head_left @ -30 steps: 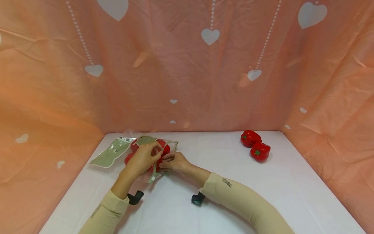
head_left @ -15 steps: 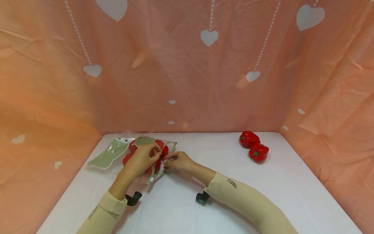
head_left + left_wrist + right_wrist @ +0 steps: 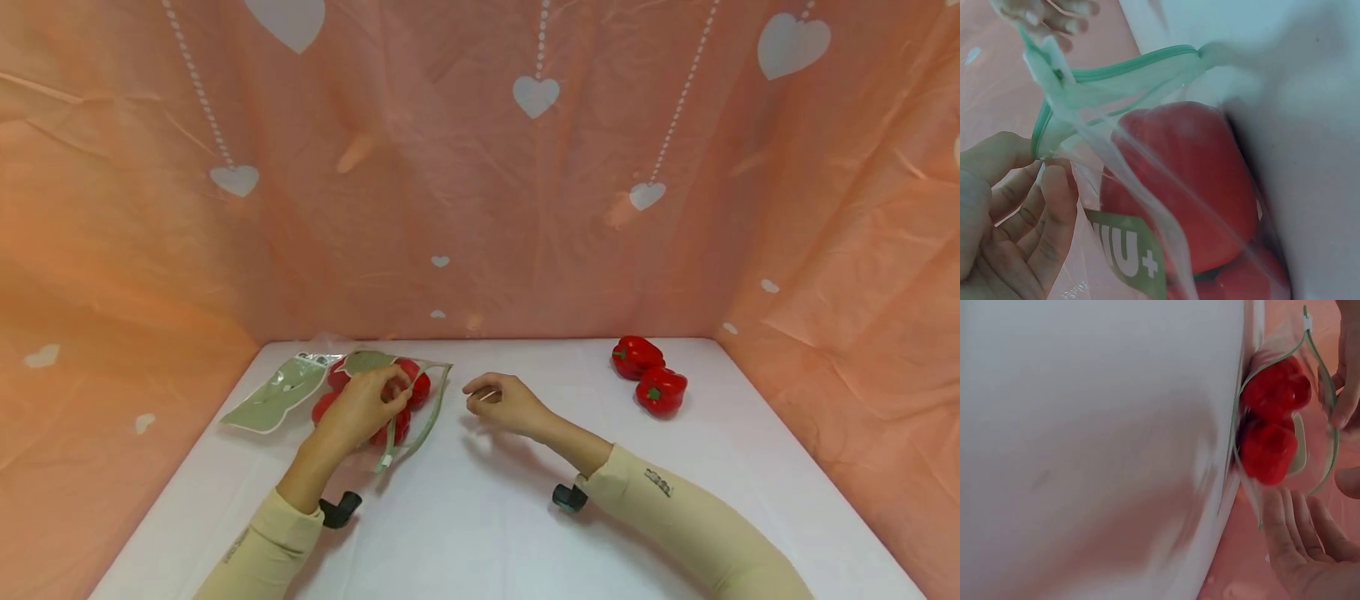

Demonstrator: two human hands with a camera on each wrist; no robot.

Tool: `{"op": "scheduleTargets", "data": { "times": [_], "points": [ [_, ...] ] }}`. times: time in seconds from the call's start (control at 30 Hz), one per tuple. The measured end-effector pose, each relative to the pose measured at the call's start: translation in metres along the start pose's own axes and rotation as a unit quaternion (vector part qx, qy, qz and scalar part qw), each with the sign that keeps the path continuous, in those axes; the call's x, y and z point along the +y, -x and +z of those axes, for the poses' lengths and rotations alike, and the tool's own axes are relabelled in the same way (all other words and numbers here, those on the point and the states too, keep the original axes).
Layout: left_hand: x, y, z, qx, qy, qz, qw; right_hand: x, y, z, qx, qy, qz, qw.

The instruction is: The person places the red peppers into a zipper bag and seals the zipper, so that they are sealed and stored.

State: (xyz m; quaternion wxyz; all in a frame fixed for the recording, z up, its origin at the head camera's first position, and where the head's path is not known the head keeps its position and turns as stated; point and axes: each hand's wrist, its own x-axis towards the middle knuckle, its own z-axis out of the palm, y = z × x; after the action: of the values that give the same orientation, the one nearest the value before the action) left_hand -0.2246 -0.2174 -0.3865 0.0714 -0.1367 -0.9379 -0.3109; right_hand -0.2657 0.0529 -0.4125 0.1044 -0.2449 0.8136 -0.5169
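Observation:
A clear zip bag [image 3: 367, 360] with green edging lies at the back left of the table, holding several red bell peppers [image 3: 1179, 181]. In the left wrist view, my left hand [image 3: 366, 404] pinches the bag's green zip edge [image 3: 1122, 75] between thumb and fingertips. The bag's mouth gapes toward the right, and a white zip slider [image 3: 1307, 324] sits at one end of it. My right hand [image 3: 510, 404] hovers to the right of the mouth, fingers loosely bent, holding nothing. The bag's near part is hidden by my left hand.
Two loose red bell peppers [image 3: 648, 375] lie touching at the back right of the white table [image 3: 465, 517]. A green, white-edged plastic piece [image 3: 281, 396] lies left of the bag; whether it belongs to it is unclear. A pink heart-patterned curtain [image 3: 480, 208] surrounds the table.
My right hand has drawn out of the bag's mouth and moved right, away from it, without anything in it. The left hand has kept its hold on the bag edge.

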Motion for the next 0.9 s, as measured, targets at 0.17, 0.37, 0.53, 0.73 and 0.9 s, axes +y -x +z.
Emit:
{"op": "scheduleTargets", "data": {
  "times": [0.17,0.37,0.53,0.73,0.9],
  "points": [
    [-0.001,0.000,0.001,0.002,-0.001,0.009,1.0000,0.006,0.014,-0.022,0.007,0.072,-0.031,0.9969],
    [-0.002,0.004,0.001,0.002,-0.004,0.005,1.0000,0.007,0.031,-0.046,0.040,0.097,-0.041,0.9936],
    [-0.001,0.006,0.000,0.000,-0.001,0.002,1.0000,0.011,0.045,-0.073,0.077,0.113,-0.048,0.9895],
    [0.001,0.004,0.000,-0.006,-0.001,-0.011,0.9999,0.019,0.063,-0.108,0.111,0.142,-0.055,0.9822],
    [0.002,0.003,0.000,-0.008,0.000,-0.010,0.9999,0.027,0.080,-0.131,0.132,0.182,-0.045,0.9733]
  ]
}}
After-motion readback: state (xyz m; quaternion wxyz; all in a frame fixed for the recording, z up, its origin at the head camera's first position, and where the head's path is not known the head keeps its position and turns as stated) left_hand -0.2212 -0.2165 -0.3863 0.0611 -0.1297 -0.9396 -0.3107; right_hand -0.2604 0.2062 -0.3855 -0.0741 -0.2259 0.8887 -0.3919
